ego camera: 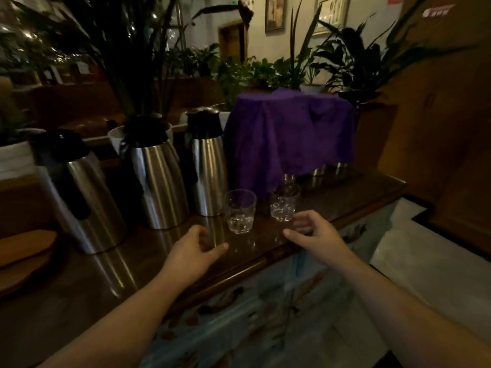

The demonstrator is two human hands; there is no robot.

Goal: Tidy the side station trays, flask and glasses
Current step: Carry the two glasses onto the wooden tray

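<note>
Two clear glasses stand upright on the dark wooden counter [111,274]: the left glass [239,211] and the right glass [283,204]. My left hand [198,247] hovers just below and left of the left glass, fingers curled apart, holding nothing. My right hand [309,228] sits just right of and below the right glass, fingers spread, close to it but not gripping. Three steel flasks with black tops stand behind: a left flask [79,192], a middle flask [154,173] and a right flask [208,163]. A stack of brown wooden trays [24,251] lies at the far left.
A purple cloth [289,136] covers a bulky stack at the back right, with metal cups [329,170] showing under its hem. Potted plants line the back. The counter's front edge runs diagonally below my hands, above a painted cabinet front [265,314].
</note>
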